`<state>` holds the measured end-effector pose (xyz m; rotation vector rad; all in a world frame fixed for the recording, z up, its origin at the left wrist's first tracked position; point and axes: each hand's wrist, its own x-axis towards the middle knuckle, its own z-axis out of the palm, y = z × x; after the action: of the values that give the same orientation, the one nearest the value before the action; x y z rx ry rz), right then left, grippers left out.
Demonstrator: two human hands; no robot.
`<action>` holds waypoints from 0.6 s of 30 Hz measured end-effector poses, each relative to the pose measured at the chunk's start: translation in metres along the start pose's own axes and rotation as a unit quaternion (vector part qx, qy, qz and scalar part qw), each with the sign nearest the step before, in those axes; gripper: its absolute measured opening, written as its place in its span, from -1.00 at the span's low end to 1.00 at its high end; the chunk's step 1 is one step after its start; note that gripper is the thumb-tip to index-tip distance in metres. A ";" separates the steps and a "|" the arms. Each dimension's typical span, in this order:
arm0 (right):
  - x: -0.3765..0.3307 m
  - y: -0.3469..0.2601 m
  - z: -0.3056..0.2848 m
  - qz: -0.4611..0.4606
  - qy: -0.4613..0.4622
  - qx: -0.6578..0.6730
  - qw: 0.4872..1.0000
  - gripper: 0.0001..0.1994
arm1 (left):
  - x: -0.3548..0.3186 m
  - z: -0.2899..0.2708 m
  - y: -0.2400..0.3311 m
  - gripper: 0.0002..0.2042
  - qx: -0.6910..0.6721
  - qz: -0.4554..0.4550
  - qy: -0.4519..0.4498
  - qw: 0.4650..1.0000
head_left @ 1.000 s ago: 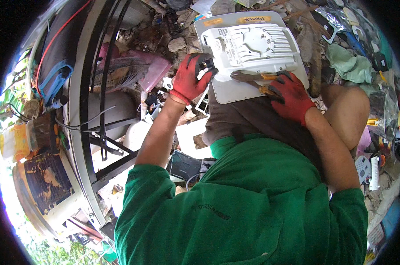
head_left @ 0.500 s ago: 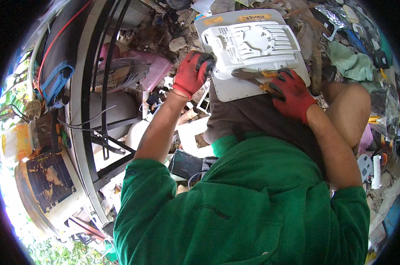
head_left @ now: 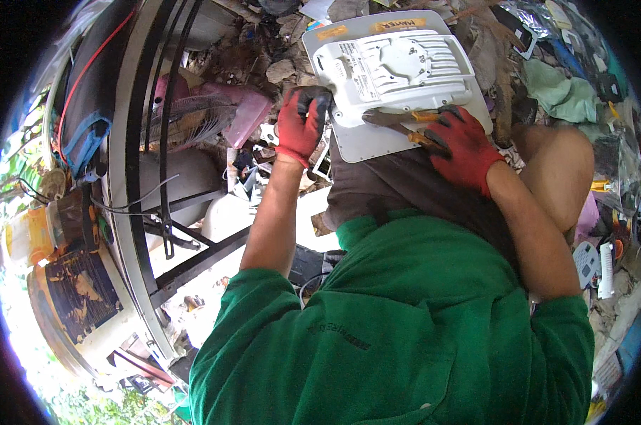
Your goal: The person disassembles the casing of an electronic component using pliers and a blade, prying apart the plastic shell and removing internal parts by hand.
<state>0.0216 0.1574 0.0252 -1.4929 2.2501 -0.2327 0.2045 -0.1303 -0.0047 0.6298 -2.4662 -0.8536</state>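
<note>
A flat grey panel (head_left: 366,144) with a white ribbed housing (head_left: 412,71) on it rests on my lap, at the upper middle. My left hand (head_left: 300,124), in a red glove with black fingertips, is at its left edge. The fingers are curled there and their tips touch the edge by the housing's corner. My right hand (head_left: 462,145), gloved alike, is closed round orange-handled snips (head_left: 385,120). Their handles are spread apart, and the long metal jaws point left along the housing's near side. What the jaws touch, if anything, is not plain to see.
A black and grey metal frame (head_left: 133,234) stands at my left, with a wire fan guard (head_left: 189,117) and pink plastic (head_left: 249,117) behind it. Mixed scrap covers the ground. A pale green cloth (head_left: 561,92) lies at the far right, a white handset (head_left: 587,263) nearer.
The panel and both hands sit slightly further left in view. My left hand has drawn back a little, its forearm now more upright. My right hand keeps its grip on the snips.
</note>
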 end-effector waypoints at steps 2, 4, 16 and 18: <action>-0.001 0.003 0.007 -0.002 0.021 0.003 1.000 -0.36 | -0.005 0.008 0.000 -0.68 -0.191 -0.012 -0.002 0.982; -0.002 0.003 0.013 -0.001 0.040 -0.002 0.999 -0.37 | -0.009 0.011 -0.007 -0.67 -0.194 0.044 0.002 0.980; -0.001 -0.005 -0.003 0.002 0.012 -0.014 1.000 -0.38 | -0.012 0.009 0.015 -0.76 -0.233 0.001 0.068 0.970; 0.001 -0.003 0.000 0.003 0.017 -0.012 1.000 -0.38 | -0.011 0.004 0.006 -0.77 -0.114 0.009 0.030 0.993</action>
<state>0.0236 0.1552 0.0257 -1.5048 2.2912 -0.2310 0.2092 -0.1178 -0.0065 0.5432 -2.2745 -1.0750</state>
